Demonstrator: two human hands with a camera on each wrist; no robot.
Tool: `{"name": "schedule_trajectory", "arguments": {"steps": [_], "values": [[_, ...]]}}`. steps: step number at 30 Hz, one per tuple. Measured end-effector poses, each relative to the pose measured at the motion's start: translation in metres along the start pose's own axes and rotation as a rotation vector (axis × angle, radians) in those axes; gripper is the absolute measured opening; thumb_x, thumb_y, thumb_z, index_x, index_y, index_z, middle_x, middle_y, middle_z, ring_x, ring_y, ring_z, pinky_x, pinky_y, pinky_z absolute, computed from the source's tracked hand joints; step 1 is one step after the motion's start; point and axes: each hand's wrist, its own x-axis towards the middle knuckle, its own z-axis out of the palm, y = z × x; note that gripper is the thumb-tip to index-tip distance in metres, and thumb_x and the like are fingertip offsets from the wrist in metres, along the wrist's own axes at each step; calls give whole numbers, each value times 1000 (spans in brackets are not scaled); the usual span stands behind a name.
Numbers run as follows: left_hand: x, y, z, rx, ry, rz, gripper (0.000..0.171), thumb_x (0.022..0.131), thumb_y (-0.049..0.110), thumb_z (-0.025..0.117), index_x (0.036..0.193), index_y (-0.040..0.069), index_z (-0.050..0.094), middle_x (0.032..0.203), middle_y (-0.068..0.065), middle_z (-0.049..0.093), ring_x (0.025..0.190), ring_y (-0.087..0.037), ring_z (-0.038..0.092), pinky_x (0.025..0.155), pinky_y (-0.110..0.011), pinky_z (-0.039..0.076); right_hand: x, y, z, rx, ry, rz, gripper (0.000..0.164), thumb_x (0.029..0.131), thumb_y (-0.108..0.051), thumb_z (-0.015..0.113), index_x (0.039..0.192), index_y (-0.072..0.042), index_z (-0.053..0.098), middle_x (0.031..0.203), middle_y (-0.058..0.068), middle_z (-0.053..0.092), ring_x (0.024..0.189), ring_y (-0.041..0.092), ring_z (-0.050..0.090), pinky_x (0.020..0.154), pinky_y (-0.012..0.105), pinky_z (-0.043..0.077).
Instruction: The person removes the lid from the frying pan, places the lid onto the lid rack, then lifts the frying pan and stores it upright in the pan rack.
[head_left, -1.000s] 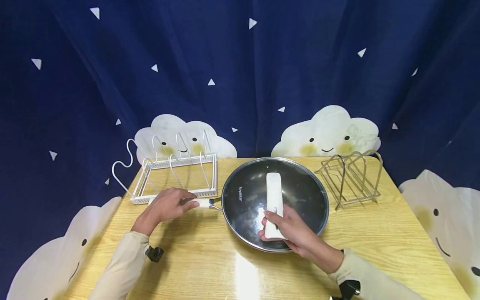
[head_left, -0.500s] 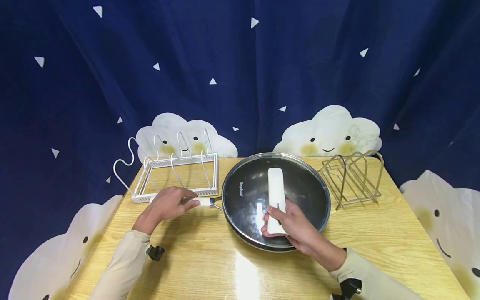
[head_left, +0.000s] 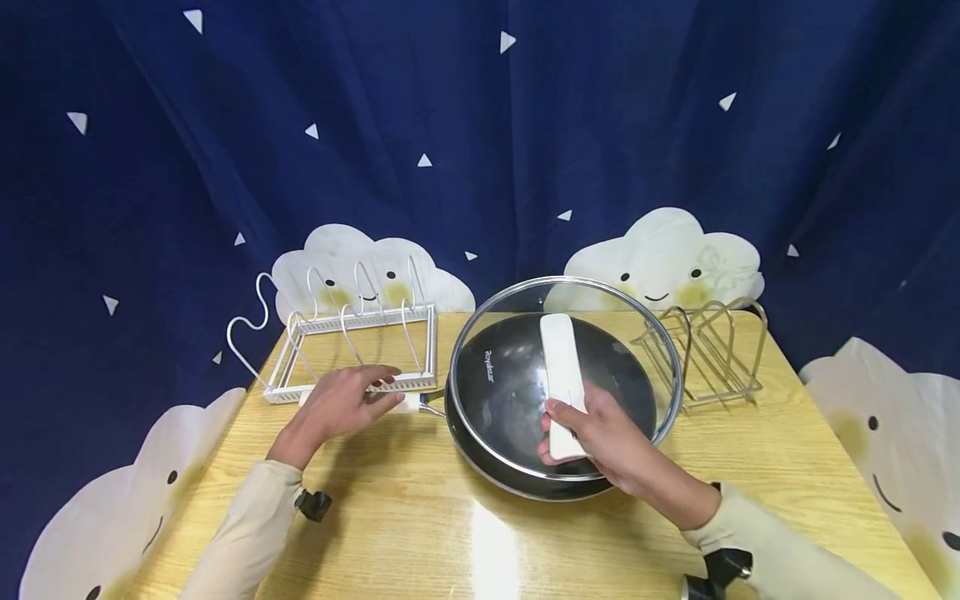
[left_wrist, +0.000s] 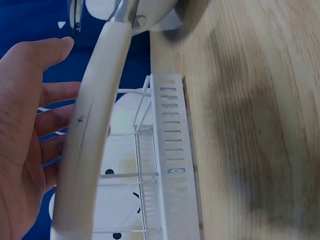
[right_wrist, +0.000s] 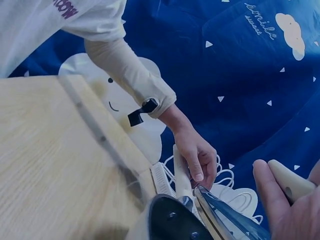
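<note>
My right hand point(head_left: 600, 429) grips the long white handle point(head_left: 561, 358) of a round glass lid point(head_left: 517, 408) with a metal rim. The lid hangs tilted over a dark frying pan point(head_left: 517, 483), its far side raised and shifted right. The pan stands on the table with its white handle point(left_wrist: 92, 115) pointing left. Beside that handle my left hand point(head_left: 337, 408) hovers with thumb and fingers spread apart. In the left wrist view, its fingers pass behind the handle without curling round it. Right fingertips hold the lid handle's near end in the right wrist view.
A white wire rack point(head_left: 360, 386) stands behind my left hand, very close to the pan handle. To the pan's right is a metal wire rack point(head_left: 712, 400). The wooden table point(head_left: 405, 517) ends at a dark blue curtain point(head_left: 480, 167) with cloud prints.
My right hand has lifted the lid off the pan and moved it up and to the right. My left hand has let go of the pan handle, its fingers spreading.
</note>
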Motion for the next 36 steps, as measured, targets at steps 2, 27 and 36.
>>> {"name": "schedule_trajectory", "arguments": {"steps": [2,27,36], "values": [[2,3,-1,-1,25,5,44,96,47,67,125,14,72,114,-3,76,93,-20,74,75,-41,58,-2,-4,-1,-15,-4,-9,31,107,-9,49,128,8,34,89,12,59,69,25,72,69,43,62],[57,53,-4,-176,58,63,56,100,44,62,144,10,54,135,-8,64,114,-26,67,93,-47,55,-19,-45,-27,-258,61,-85,32,102,-2,55,125,11,36,85,19,61,58,27,67,56,47,60],[80,69,5,-263,36,78,56,102,46,58,146,10,53,141,-7,60,123,-25,62,102,-43,51,-28,-62,-42,-375,93,-86,34,102,-3,57,126,12,38,84,19,61,59,28,67,56,47,60]]}}
